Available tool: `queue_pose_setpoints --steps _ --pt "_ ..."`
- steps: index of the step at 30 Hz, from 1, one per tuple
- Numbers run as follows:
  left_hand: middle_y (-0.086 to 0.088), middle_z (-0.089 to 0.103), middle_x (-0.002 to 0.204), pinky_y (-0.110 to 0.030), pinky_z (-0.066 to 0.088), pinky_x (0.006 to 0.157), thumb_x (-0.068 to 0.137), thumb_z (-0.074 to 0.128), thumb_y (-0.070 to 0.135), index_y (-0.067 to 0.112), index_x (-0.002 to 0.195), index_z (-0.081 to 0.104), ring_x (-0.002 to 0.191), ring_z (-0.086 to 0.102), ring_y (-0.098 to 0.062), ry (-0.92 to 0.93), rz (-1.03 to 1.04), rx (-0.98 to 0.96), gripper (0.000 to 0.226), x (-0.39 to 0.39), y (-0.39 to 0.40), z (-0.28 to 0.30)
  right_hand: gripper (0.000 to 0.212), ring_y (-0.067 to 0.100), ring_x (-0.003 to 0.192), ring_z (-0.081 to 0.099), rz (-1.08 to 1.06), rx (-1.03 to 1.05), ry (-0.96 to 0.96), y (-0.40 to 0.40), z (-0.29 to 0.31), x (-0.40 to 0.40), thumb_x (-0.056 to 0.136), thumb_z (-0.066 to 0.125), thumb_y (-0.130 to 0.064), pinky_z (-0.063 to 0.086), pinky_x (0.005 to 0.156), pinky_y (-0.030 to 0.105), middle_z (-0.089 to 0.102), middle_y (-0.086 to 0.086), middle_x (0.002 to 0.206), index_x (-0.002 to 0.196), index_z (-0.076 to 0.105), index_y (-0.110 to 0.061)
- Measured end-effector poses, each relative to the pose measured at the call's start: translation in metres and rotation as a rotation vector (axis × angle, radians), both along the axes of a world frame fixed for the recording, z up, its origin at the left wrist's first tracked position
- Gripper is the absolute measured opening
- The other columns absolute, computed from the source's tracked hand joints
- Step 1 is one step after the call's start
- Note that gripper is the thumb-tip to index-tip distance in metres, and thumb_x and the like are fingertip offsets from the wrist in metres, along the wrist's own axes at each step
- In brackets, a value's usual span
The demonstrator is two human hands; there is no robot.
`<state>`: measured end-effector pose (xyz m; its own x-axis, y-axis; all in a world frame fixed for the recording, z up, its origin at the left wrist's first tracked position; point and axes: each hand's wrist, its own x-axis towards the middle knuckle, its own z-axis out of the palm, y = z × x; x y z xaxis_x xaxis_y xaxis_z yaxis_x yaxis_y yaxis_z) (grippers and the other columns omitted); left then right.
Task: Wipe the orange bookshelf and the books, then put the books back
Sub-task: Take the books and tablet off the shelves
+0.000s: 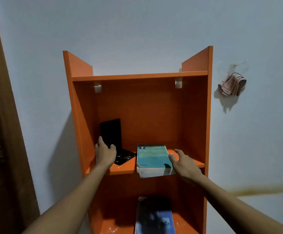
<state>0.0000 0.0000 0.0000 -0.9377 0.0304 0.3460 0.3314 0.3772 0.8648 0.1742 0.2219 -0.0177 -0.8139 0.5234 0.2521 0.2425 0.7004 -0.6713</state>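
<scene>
The orange bookshelf [139, 76] stands against a pale blue wall. On its middle shelf lies a stack of two books [152, 159], the top one with a teal cover, jutting over the front edge. My right hand [183, 163] touches the stack's right side with fingers spread. At the left of the same shelf stands a black L-shaped bookend [111, 132]; my left hand [105, 152] grips its upright plate, thumb on the front. A dark blue book [155, 217] lies on the lower shelf.
A crumpled reddish-white cloth [232, 84] hangs on the wall to the right of the shelf, beside a stain. A brown door [0, 132] with its latch runs down the left edge. White specks dot the shelf boards.
</scene>
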Motion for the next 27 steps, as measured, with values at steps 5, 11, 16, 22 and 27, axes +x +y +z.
queue_pose_setpoints --steps 5,11,16,22,27 --pt "-0.016 0.016 0.163 -0.047 0.025 0.121 0.101 0.052 0.020 0.013 0.159 0.007 0.149 0.022 -0.035 -0.085 0.037 -0.008 0.074 -0.029 0.003 0.000 0.067 0.030 0.123 0.057 0.008 -0.153 -0.083 -0.001 -0.009 -0.011 0.102 0.033 -0.058 0.049 0.101 0.050 0.048 0.013 0.149 0.156 0.022 -0.019" --pt "-0.021 0.043 0.147 -0.039 0.045 0.100 0.100 0.054 0.014 0.006 0.152 0.028 0.129 0.050 -0.038 -0.057 0.081 -0.034 0.059 -0.053 0.005 0.004 0.066 0.027 0.096 0.067 0.044 -0.273 0.033 -0.006 -0.023 -0.023 0.097 0.054 -0.051 0.058 0.082 0.046 0.062 0.009 0.128 0.149 0.032 -0.018" --pt "-0.013 0.062 0.113 -0.028 0.043 0.065 0.100 0.056 0.015 0.006 0.135 0.054 0.071 0.059 -0.017 0.043 0.150 -0.076 0.036 -0.068 0.002 0.000 0.069 0.020 0.077 0.060 0.047 -0.534 0.165 -0.008 -0.036 -0.026 0.096 0.063 -0.035 0.049 0.064 0.032 0.061 0.012 0.118 0.151 0.024 -0.018" --pt "-0.009 0.073 0.096 -0.019 0.038 0.049 0.098 0.059 0.010 0.007 0.100 0.068 0.066 0.060 -0.018 0.197 0.144 -0.017 0.009 -0.056 -0.003 -0.009 0.070 0.019 0.099 0.065 0.084 -0.698 0.340 -0.025 -0.056 -0.011 0.098 0.062 -0.022 0.058 0.075 0.033 0.054 0.009 0.132 0.152 0.018 -0.023" --pt "0.001 0.069 0.086 -0.024 0.042 0.066 0.094 0.065 0.014 0.007 0.098 0.071 0.076 0.060 -0.017 0.341 0.188 0.041 0.010 -0.030 -0.026 -0.007 0.057 0.017 0.102 0.065 0.089 -0.837 0.401 -0.041 -0.072 -0.002 0.099 0.059 -0.014 0.058 0.071 0.028 0.061 -0.003 0.114 0.148 0.031 -0.020"
